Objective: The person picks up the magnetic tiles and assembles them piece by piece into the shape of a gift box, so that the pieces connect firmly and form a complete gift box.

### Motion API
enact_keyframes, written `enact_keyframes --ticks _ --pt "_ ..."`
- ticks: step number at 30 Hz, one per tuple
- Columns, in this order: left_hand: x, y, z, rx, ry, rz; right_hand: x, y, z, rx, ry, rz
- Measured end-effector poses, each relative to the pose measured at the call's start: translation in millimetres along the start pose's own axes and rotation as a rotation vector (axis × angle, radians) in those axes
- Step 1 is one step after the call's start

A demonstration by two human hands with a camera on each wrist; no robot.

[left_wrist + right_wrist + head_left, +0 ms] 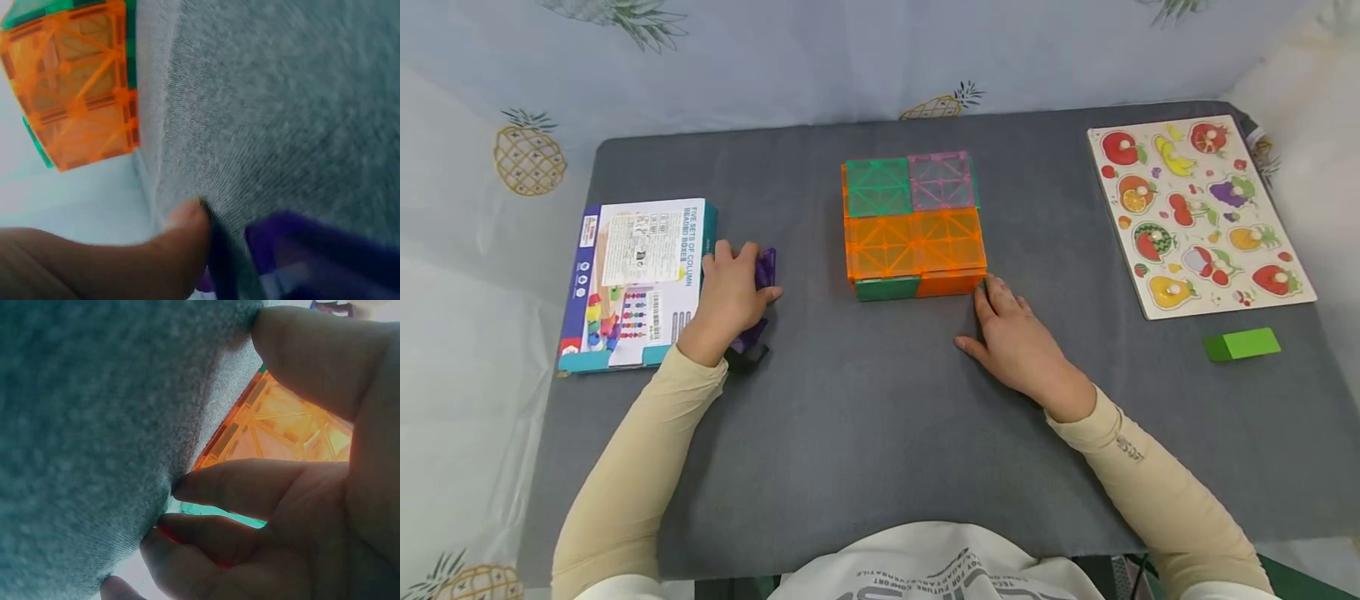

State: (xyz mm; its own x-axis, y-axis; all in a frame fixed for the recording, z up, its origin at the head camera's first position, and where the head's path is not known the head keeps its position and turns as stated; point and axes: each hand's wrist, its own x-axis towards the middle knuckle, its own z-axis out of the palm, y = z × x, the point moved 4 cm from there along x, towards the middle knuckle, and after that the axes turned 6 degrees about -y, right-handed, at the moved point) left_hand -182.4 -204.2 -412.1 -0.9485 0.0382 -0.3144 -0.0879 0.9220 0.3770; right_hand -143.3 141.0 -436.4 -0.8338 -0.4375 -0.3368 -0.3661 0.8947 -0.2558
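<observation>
My left hand (pixel 728 292) is beside the boxed toy set, its fingers and thumb curled about purple magnetic tiles (pixel 766 268). In the left wrist view the thumb (pixel 181 250) presses at a dark edge next to a blurred purple tile (pixel 312 250); the palm side is hidden. A low block built of translucent magnetic tiles (pixel 917 242), orange, green and one pink, stands mid-table. Close to its near right corner, my right hand (pixel 1018 346) rests on the table with fingers spread. The right wrist view has its fingertips on the grey cloth, the orange wall (pixel 275 425) behind them.
On the left lies the beaded-boxes carton (pixel 647 283). A wooden fruit puzzle board (pixel 1206 217) occupies the far right, with a green block (pixel 1243 343) just in front of it. Grey cloth covers the table (pixel 880 433), and a pineapple-print curtain (pixel 820 75) hangs behind.
</observation>
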Motion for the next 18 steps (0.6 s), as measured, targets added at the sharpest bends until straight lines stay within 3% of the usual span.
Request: enact_keyframes --ticks 4,8,13,18 --pt "2.9 -1.8 -1.2 0.003 -0.069 -0.039 -4.1 -6.2 -1.9 -0.038 0.008 -0.021" --pt "-3.2 6.3 1.6 0.002 -0.134 0.012 -15.1 -21.5 -4.8 -0.082 -0.008 -0.072" --pt "-29.7 33.7 15.3 -0.067 -0.109 0.199 -24.6 -49.5 -6.4 0.013 0.074 -0.255" --pt "-68.5 73.8 42.5 -0.143 -0.117 0.459 -25.7 -68.4 1.1 0.199 0.177 -0.449"
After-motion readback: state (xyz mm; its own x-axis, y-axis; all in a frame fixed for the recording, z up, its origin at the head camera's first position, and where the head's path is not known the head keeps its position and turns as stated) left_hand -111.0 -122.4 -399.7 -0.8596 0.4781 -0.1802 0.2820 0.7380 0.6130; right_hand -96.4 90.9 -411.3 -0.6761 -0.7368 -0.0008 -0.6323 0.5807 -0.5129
